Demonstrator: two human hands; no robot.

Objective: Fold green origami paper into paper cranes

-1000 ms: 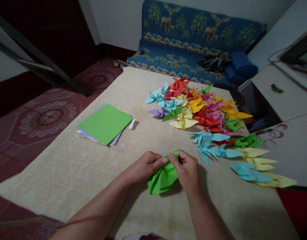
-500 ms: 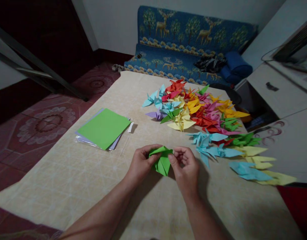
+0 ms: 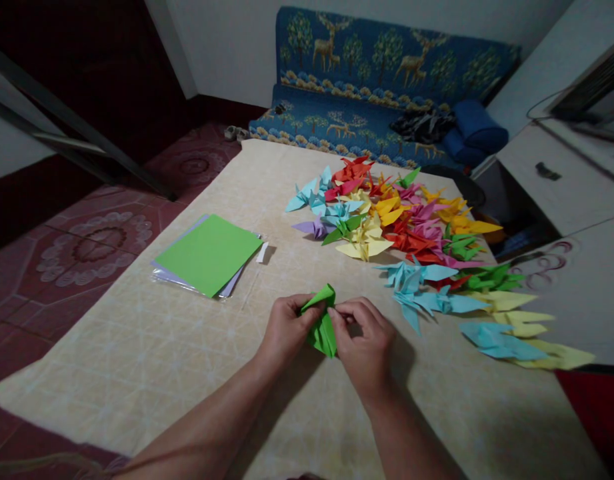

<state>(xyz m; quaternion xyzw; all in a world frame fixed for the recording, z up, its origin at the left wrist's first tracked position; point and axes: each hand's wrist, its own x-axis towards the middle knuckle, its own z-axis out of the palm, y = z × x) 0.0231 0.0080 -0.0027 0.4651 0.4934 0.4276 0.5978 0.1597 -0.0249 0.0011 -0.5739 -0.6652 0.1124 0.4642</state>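
A partly folded piece of green origami paper (image 3: 323,333) is held between my two hands, just above the table. My left hand (image 3: 289,327) grips its left side, thumb on top and fingers behind. On the other side, my right hand (image 3: 364,337) pinches the paper's right edge between thumb and fingertips. One flap stands raised at the top of the paper, and creases run down its lower part. Its underside is hidden. To the right of my hands lie many folded paper cranes (image 3: 407,287) in light blue, red, yellow, orange, pink, green and purple.
Left of my hands, a stack of green and lilac paper sheets (image 3: 209,255) lies on a clear plastic wrapper, with a small white tab (image 3: 263,252) beside it. A pale patterned cloth covers the table (image 3: 137,373). Beyond stand a blue sofa (image 3: 337,100) and a white cabinet (image 3: 561,180).
My right hand has moved slightly left and closed its fingers on the paper's edge. The paper has turned narrower, and its top flap now stands up.
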